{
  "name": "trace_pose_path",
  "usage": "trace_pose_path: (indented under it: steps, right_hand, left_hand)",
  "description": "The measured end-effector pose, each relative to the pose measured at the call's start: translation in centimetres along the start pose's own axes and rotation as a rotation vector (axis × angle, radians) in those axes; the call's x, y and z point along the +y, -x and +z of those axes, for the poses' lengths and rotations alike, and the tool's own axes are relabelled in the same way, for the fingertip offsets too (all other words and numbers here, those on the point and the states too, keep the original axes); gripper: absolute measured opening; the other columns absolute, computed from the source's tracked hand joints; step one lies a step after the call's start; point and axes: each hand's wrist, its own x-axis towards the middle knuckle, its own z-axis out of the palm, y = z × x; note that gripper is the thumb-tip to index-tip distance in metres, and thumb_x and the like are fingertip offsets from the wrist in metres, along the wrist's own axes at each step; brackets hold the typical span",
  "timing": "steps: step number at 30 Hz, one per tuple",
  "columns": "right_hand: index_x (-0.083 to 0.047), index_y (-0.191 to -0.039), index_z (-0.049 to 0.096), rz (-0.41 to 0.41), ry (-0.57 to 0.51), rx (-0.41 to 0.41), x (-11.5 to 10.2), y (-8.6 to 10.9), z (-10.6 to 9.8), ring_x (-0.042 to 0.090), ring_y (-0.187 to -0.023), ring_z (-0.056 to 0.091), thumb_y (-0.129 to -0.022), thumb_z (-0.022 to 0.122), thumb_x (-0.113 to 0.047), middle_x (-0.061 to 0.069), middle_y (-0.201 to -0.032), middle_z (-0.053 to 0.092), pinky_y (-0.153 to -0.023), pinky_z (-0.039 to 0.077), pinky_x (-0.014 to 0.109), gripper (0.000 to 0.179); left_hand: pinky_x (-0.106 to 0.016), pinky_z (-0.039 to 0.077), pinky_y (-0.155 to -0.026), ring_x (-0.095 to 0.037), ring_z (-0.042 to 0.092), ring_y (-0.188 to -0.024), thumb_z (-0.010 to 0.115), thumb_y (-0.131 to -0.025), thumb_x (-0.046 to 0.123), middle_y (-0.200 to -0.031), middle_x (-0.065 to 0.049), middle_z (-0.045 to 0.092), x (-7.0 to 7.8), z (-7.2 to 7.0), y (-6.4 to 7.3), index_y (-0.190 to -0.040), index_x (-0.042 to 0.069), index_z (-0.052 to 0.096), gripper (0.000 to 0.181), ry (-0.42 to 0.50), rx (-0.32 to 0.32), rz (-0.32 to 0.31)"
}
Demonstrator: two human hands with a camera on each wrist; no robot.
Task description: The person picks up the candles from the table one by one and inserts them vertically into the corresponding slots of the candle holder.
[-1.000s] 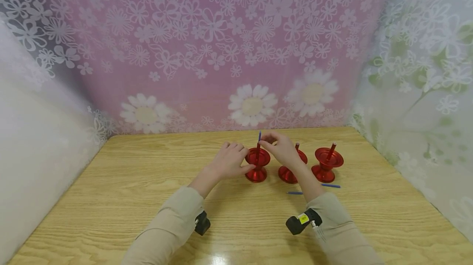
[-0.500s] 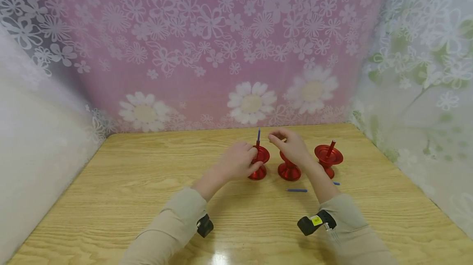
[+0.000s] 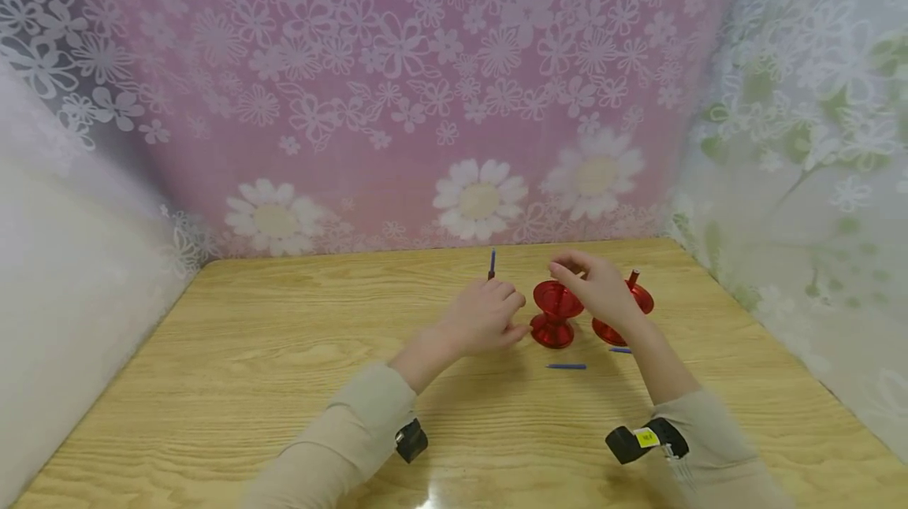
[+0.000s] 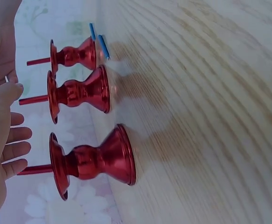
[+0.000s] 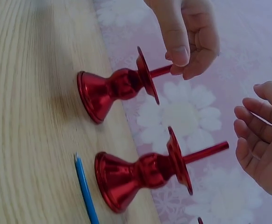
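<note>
Three shiny red candle holders, each with a flared base, a dish and an upright tube, stand in a row. A slim blue candle-like stick [image 3: 493,261] rises from the tube of the left holder [image 4: 87,161]. My left hand [image 3: 482,312] hides most of that holder in the head view; its fingers are loose, close to the tube. My right hand [image 3: 596,288] hovers by the top of the middle holder [image 3: 552,329], fingers loosely bent with nothing between them. It partly covers the right holder [image 3: 608,331].
Two more blue sticks lie on the wooden table [image 3: 284,383]: one [image 3: 566,366] before the middle holder, another [image 3: 620,350] before the right holder, partly behind my right forearm. A pink floral cloth [image 3: 355,139] hangs behind the table.
My right hand has let go of the blue stick in the left holder and moved right past the middle holder. My left hand has shifted right across the left holder.
</note>
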Motion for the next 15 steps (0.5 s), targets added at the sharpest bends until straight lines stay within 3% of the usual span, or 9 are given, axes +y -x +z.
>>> trace_pose_path:
  steps: [7,15]
  right_hand:
    - [-0.003,-0.107,0.063,0.029,-0.019,0.050,1.7,1.5,-1.3,0.026,-0.090,0.057,-0.094,0.055,-0.029,0.013,-0.100,0.065,-0.076,0.044,0.040,0.031]
    - [0.000,-0.108,0.060,0.124,-0.090,-0.045,3.3,2.8,-2.5,0.025,-0.079,0.055,-0.093,0.058,-0.025,0.016,-0.104,0.061,-0.070,0.045,0.038,0.030]
  left_hand:
    - [-0.026,0.040,-0.083,-0.015,0.053,-0.092,0.054,-0.090,0.046,-0.093,0.003,0.058,1.2,0.5,-1.2,-0.098,0.015,0.061,0.033,0.003,-0.045,0.008]
    - [-0.027,0.037,-0.082,-0.016,0.049,-0.095,0.052,-0.089,0.052,-0.100,0.003,0.054,1.9,1.1,-2.3,-0.101,0.018,0.058,0.036,0.004,-0.137,-0.067]
